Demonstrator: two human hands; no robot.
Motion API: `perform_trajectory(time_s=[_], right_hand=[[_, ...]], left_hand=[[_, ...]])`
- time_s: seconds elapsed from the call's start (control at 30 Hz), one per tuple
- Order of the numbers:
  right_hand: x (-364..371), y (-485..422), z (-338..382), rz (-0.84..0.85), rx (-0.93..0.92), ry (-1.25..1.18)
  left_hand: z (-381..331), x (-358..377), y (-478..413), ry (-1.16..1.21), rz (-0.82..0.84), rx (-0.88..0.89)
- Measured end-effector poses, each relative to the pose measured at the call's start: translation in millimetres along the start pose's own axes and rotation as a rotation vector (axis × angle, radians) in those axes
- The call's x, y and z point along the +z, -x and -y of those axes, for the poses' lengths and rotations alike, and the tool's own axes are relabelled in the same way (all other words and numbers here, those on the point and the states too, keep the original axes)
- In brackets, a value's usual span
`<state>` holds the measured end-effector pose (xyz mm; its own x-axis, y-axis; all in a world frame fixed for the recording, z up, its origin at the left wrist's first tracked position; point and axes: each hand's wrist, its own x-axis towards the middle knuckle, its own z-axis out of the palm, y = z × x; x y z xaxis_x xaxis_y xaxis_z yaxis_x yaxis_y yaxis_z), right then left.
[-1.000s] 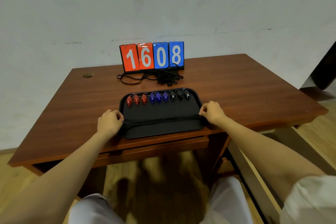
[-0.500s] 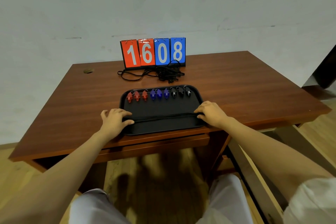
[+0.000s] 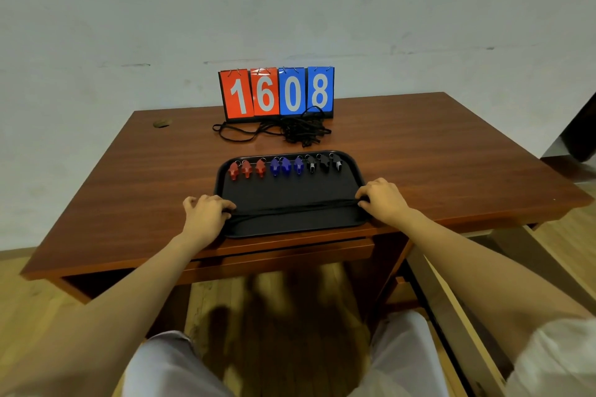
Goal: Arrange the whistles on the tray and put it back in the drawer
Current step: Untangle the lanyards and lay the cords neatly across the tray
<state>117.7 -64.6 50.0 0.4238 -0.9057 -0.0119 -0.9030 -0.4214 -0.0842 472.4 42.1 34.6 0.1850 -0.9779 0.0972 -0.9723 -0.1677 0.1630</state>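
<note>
Here the black tray (image 3: 290,203) lies flat on the brown worktop (image 3: 451,155), close to its near edge, and nine whistles sit in one row along the tray's far side: three red whistles (image 3: 246,168) at the left, three blue whistles (image 3: 286,166) in the middle, three black whistles (image 3: 324,163) at the right. Sorting by colour and keeping them against the far rim looks deliberate, since it leaves the near part of the tray bare for the hands. A thin black cord (image 3: 290,208) runs across that near part from side to side, and each hand rests on one end of it. The left hand (image 3: 204,214) lies over the tray's left edge with fingers loosely curled, and the right hand (image 3: 382,200) lies over the right edge the same way; neither grip looks clenched, and whether the fingers actually pinch the cord or the rim I cannot tell. Taking both short sides at once suits a level lift, which would keep the row from sliding. Behind the tray a tangle of black cords (image 3: 300,130) lies in front of a flip scoreboard (image 3: 277,92) reading 1608. A drawer front (image 3: 280,255) shows under the worktop, seemingly closed, so the arranging appears finished and the putting away not yet started.
</note>
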Motion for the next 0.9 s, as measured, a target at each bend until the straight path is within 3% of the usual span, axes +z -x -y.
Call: perform_trajectory(time_s=[0.47, 0.7, 0.9], right_hand=[[-10, -30, 41, 0.023, -0.162, -0.067], [-38, -92, 58, -0.052, -0.183, -0.132], [-49, -177, 54, -0.043, -0.089, -0.207]], left_hand=[[-42, -1, -25, 0.137, 0.008, 0.08], [-78, -14, -94, 0.139, 0.005, 0.112], [-93, -18, -175, 0.098, 0.038, 0.095]])
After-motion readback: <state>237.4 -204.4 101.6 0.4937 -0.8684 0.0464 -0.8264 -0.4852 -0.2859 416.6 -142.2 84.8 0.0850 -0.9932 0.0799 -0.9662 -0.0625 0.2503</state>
